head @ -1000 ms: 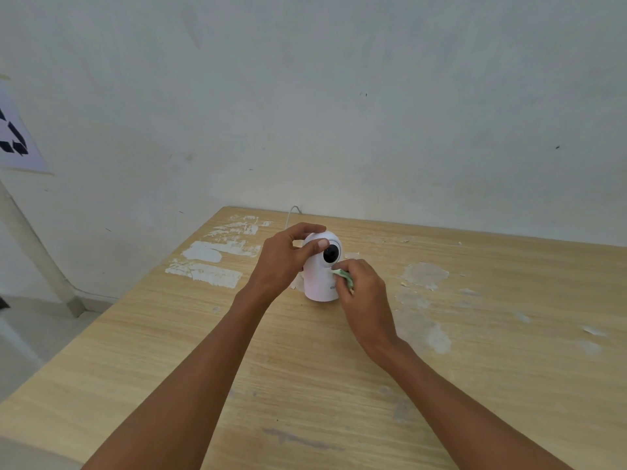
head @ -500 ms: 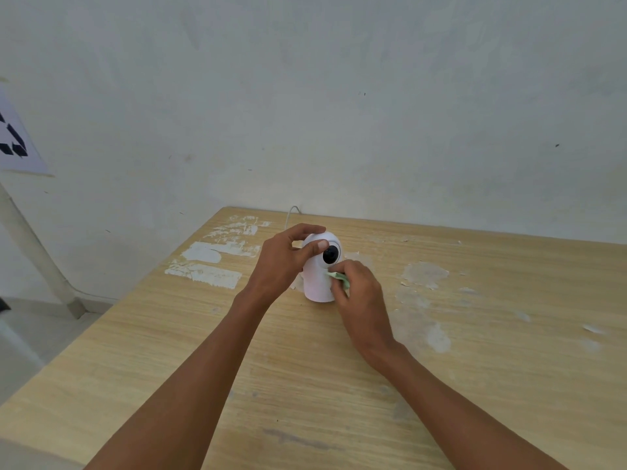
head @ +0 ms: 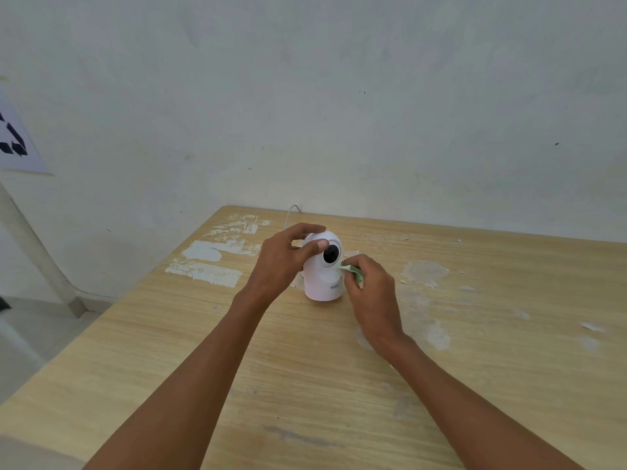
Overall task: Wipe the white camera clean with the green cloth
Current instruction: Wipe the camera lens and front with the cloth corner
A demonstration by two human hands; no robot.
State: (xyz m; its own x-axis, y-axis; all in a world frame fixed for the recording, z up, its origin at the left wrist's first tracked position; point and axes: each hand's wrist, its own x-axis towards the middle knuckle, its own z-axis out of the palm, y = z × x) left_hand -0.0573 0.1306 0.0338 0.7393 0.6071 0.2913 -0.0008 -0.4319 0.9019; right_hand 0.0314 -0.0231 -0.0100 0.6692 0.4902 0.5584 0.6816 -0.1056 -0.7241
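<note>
A small white dome camera (head: 321,279) with a black lens stands upright on the wooden table (head: 305,385), near the far edge. My left hand (head: 283,259) grips its rounded head from the left, thumb resting beside the lens. My right hand (head: 369,290) pinches a small folded green cloth (head: 353,271) and presses it against the camera's right side, just below the lens. Most of the cloth is hidden inside my fingers.
A thin white cable (head: 292,212) runs from behind the camera over the table's far edge. The tabletop has worn white patches (head: 210,262) at left and right. A pale wall stands close behind, with a printed sheet (head: 15,140) at far left.
My right hand with the cloth shifted slightly left across the camera's body, then back to the right side below the lens. The left hand and camera stay put.
</note>
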